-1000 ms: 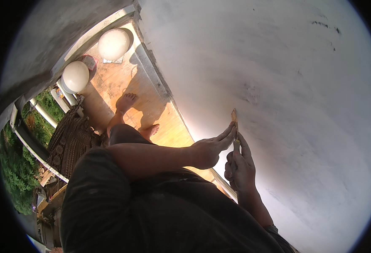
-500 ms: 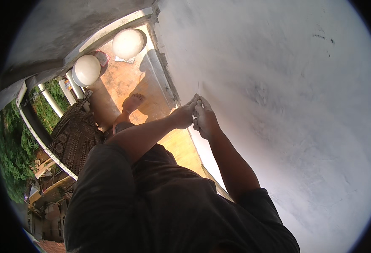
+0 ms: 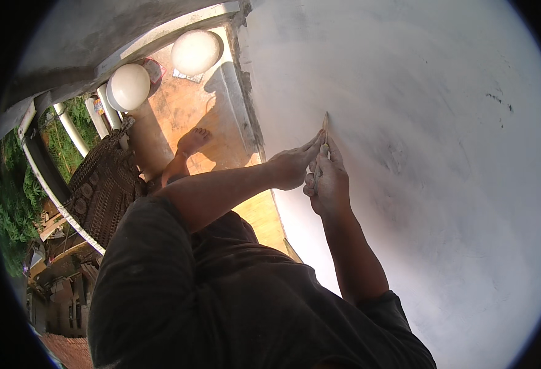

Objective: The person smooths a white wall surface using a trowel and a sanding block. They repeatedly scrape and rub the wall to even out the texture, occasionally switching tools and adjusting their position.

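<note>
Upright before the wall is a scraper, its thin blade seen nearly edge-on. My right hand is closed round its handle, fingers curled. From the left, my left hand reaches across with its fingers stretched out and together, their tips against the scraper near the base of the blade. The left thumb is hidden. Both hands carry pale dust or paste. Beside them rises the pale grey, smoothly coated wall, marked with darker smudges. Whether the blade touches it I cannot tell.
Two round whitish objects stand on the sunlit orange-brown floor at the far end. My bare foot is on that floor. At the left are a brown patterned cloth, a curved railing and greenery beyond.
Both hands have moved to the right and slightly up in the picture with the scraper. Its blade now shows a little wider than the thin line before. The view has shifted slightly.
</note>
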### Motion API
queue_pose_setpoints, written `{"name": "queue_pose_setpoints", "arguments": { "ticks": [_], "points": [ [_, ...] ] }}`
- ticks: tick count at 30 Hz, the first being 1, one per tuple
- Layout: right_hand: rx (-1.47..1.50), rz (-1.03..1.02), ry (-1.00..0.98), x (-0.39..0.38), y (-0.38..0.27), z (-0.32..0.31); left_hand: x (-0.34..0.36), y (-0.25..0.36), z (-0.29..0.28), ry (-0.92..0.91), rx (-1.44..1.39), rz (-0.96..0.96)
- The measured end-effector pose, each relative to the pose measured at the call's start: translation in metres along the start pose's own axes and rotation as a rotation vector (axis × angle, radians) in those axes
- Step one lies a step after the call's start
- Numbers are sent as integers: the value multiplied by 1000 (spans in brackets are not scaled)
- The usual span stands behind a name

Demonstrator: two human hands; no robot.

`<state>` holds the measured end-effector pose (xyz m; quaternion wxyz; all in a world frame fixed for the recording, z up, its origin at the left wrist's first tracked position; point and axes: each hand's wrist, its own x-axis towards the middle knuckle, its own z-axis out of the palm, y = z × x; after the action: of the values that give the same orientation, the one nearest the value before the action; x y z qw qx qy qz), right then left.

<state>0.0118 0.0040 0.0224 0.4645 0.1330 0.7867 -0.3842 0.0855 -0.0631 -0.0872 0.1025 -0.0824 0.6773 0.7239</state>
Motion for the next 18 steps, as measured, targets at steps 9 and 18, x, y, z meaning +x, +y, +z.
{"name": "queue_pose_setpoints", "arguments": {
  "ticks": [9,18],
  "points": [
    [66,24,-7,23,-14,47,17,-42,-5,87,131,64],
    [7,22,26,32,15,19,22,-50,10,187,176,3]
  ]
}}
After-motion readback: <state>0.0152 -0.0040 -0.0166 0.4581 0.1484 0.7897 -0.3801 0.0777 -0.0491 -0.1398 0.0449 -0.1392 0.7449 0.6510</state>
